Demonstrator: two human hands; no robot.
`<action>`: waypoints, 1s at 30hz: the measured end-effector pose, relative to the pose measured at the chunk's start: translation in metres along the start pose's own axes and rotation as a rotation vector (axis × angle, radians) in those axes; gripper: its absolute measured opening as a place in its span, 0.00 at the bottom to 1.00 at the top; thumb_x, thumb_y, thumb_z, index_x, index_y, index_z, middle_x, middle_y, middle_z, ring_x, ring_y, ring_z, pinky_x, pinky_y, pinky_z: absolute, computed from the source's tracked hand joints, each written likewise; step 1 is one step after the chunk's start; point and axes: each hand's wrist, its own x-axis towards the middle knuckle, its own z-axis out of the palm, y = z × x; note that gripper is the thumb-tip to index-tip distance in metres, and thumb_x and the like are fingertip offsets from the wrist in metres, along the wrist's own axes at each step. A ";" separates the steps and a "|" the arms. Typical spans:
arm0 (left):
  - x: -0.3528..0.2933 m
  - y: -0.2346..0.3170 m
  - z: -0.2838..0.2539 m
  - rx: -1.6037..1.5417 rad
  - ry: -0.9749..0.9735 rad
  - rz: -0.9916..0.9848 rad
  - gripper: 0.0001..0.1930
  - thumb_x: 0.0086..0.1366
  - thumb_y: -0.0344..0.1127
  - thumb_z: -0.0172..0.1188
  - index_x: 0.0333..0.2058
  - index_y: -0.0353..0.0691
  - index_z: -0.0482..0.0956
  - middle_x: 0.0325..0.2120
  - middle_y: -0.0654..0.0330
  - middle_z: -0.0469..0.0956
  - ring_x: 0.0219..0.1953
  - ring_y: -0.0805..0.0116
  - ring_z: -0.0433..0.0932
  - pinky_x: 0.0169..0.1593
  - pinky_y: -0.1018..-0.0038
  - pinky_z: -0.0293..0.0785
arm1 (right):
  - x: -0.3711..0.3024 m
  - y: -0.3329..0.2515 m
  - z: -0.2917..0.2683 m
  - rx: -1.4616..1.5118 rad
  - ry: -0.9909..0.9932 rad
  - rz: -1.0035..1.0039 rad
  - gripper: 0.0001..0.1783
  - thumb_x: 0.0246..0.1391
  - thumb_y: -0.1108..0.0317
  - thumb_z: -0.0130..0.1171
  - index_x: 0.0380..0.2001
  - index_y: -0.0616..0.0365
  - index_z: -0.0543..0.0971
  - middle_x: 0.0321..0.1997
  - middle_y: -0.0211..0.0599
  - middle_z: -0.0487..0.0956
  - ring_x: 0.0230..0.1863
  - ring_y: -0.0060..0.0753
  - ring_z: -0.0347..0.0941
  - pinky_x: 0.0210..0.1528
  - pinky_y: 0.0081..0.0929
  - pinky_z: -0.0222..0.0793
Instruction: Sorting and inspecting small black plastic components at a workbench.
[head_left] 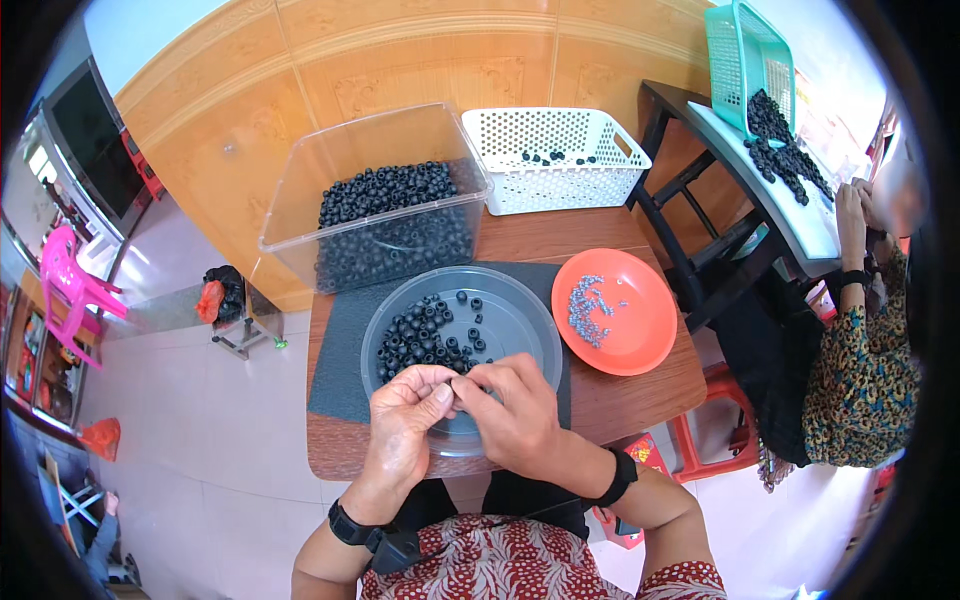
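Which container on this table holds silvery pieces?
The round orange plastic dish; the clear rectangular plastic box, white perforated plastic basket and grey round plastic tray hold black pieces.

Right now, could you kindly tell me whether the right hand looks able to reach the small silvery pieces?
Probably yes: nothing visible blocks the way from the right hand to the silvery pieces on the orange plate.

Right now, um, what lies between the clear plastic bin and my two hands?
In the head view, the round grey tray with loose black beads lies between the clear plastic bin and your left hand and right hand.
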 end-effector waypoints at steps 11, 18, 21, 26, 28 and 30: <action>-0.004 -0.002 -0.020 0.092 0.062 0.064 0.07 0.60 0.28 0.58 0.35 0.32 0.73 0.26 0.55 0.77 0.24 0.73 0.74 0.30 0.80 0.72 | -0.020 0.031 -0.002 0.055 -0.476 0.147 0.07 0.33 0.78 0.58 0.22 0.58 0.78 0.23 0.38 0.70 0.32 0.41 0.65 0.33 0.35 0.62; -0.007 0.000 -0.021 0.082 0.049 0.045 0.06 0.60 0.27 0.58 0.35 0.31 0.74 0.24 0.56 0.77 0.23 0.74 0.74 0.30 0.80 0.72 | -0.012 0.029 0.008 -0.071 -0.612 -0.024 0.03 0.35 0.74 0.54 0.19 0.59 0.76 0.23 0.38 0.70 0.33 0.40 0.65 0.34 0.33 0.61; -0.008 0.000 -0.021 0.078 0.050 0.039 0.06 0.59 0.26 0.58 0.35 0.31 0.74 0.25 0.56 0.77 0.23 0.74 0.74 0.30 0.80 0.72 | -0.009 0.028 0.009 -0.099 -0.601 -0.101 0.03 0.35 0.73 0.54 0.18 0.60 0.76 0.23 0.38 0.70 0.32 0.40 0.65 0.34 0.33 0.61; -0.008 -0.006 -0.023 0.058 0.017 0.025 0.08 0.58 0.26 0.59 0.37 0.30 0.75 0.25 0.56 0.78 0.24 0.73 0.75 0.31 0.80 0.73 | -0.016 0.034 0.007 -0.060 -0.566 -0.041 0.03 0.36 0.73 0.57 0.20 0.59 0.74 0.23 0.38 0.70 0.32 0.41 0.66 0.34 0.34 0.62; -0.008 -0.006 -0.021 0.058 0.009 0.018 0.09 0.58 0.26 0.60 0.37 0.30 0.75 0.25 0.56 0.78 0.25 0.73 0.75 0.31 0.80 0.73 | -0.011 0.034 0.000 0.024 -0.451 0.058 0.04 0.37 0.74 0.59 0.21 0.59 0.74 0.23 0.38 0.71 0.32 0.41 0.66 0.33 0.34 0.62; -0.008 -0.006 -0.019 0.058 0.001 0.008 0.09 0.58 0.27 0.60 0.37 0.30 0.75 0.25 0.56 0.78 0.25 0.73 0.75 0.31 0.80 0.74 | -0.001 0.028 -0.009 0.108 -0.335 0.159 0.05 0.37 0.75 0.60 0.22 0.58 0.74 0.23 0.38 0.71 0.31 0.41 0.66 0.32 0.34 0.62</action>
